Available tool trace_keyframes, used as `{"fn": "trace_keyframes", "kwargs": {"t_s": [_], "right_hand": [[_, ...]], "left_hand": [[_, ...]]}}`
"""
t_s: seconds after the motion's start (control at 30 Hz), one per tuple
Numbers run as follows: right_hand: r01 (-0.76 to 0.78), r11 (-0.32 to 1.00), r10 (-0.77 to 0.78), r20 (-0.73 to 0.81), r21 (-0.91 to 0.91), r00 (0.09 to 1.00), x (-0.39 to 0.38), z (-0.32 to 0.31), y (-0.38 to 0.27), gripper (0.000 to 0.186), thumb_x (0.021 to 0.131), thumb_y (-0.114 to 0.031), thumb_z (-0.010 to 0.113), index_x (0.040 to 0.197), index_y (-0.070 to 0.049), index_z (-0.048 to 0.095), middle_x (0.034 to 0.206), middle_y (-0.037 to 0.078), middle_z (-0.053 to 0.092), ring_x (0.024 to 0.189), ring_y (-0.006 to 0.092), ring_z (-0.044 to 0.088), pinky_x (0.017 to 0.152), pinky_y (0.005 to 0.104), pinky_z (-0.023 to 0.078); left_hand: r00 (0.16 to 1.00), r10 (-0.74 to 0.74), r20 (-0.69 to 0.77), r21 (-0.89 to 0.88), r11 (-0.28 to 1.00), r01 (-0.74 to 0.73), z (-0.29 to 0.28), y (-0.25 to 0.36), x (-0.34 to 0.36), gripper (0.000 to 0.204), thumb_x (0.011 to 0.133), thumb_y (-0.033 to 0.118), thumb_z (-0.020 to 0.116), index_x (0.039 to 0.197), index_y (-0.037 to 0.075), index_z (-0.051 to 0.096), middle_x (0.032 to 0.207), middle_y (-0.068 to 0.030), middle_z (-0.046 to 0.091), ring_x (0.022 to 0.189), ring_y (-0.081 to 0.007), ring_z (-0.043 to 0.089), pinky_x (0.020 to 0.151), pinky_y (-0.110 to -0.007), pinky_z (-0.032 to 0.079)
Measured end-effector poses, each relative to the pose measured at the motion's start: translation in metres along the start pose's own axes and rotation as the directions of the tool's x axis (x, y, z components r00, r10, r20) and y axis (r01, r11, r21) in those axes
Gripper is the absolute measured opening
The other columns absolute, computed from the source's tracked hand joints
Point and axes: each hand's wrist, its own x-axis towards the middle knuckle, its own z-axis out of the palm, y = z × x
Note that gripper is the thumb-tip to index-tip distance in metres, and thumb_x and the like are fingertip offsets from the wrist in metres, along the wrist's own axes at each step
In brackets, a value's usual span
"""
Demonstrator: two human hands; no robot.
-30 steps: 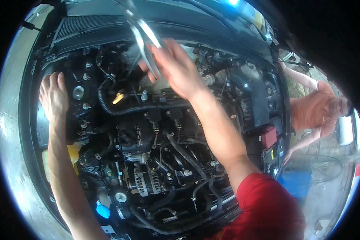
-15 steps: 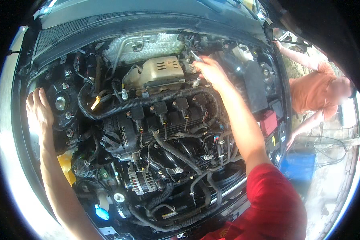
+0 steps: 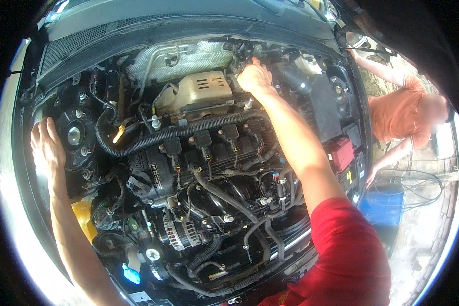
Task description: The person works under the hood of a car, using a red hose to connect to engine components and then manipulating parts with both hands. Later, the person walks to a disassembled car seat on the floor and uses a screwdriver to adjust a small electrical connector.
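Observation:
My left hand lies flat on the left edge of the engine bay, fingers stretched out, beside the strut mount. My right hand reaches to the back of the engine bay, right of the slotted metal heat shield. Its fingers are curled and closed, with the index finger pointing toward the rear. Whatever it grips is hidden behind the hand. The engine, with its row of ignition coils and a ribbed black hose, sits below my right forearm.
The yellow dipstick handle, alternator and blue reservoir cap stand at the left. A red cover sits at the right. Beyond the car's right side leans a person in an orange shirt, near a blue container.
My right hand has moved slightly left and farther back. The slim shiny metal tool seen in it earlier no longer shows. My left hand stays on the edge.

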Motion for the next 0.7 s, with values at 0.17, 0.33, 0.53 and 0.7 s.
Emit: {"fn": "trace_keyframes", "kwargs": {"t_s": [0.17,0.33,0.53,0.7], "right_hand": [[-0.086,0.995,0.075,0.170,0.058,0.983,0.014,0.001,-0.003,0.048,0.093,-0.031,0.063,0.130,-0.003,0.072,0.159,0.019,0.049,0.138,0.0374,0.054,0.112,0.0440,0.047],[-0.057,0.997,0.048,0.181,0.044,0.982,0.024,0.003,-0.002,0.047,0.090,-0.029,0.066,0.128,-0.003,0.073,0.150,0.021,0.056,0.134,0.0379,0.057,0.112,0.0439,0.048],[-0.063,0.995,0.053,0.124,0.078,0.991,0.027,0.010,0.003,0.045,0.088,-0.025,0.067,0.123,0.003,0.073,0.136,0.028,0.065,0.129,0.0376,0.063,0.109,0.0438,0.051],[-0.223,0.765,0.133,0.191,0.605,0.973,0.045,0.009,0.025,0.040,0.091,-0.027,0.069,0.111,0.007,0.074,0.123,0.026,0.072,0.108,0.0332,0.073,0.097,0.0439,0.057]], "left_hand": [[1.000,-0.003,-0.011,0.003,1.000,0.003,0.001,0.000,0.000,0.047,0.113,0.047,0.037,0.138,0.017,0.064,0.142,-0.0156,0.059,0.131,-0.0377,0.057,0.110,-0.050,0.046],[1.000,0.008,-0.001,0.003,1.000,-0.008,0.000,0.000,0.000,0.047,0.113,0.047,0.038,0.137,0.016,0.065,0.140,-0.0155,0.060,0.129,-0.0368,0.058,0.109,-0.050,0.046],[0.998,0.047,-0.037,0.027,0.999,-0.046,0.000,0.000,0.001,0.048,0.113,0.046,0.038,0.137,0.014,0.065,0.140,-0.0157,0.061,0.128,-0.0367,0.058,0.110,-0.050,0.045],[1.000,0.014,-0.017,0.029,1.000,-0.013,-0.001,0.001,0.000,0.049,0.113,0.046,0.038,0.139,0.013,0.064,0.141,-0.0156,0.060,0.129,-0.0370,0.058,0.111,-0.049,0.045]]}}
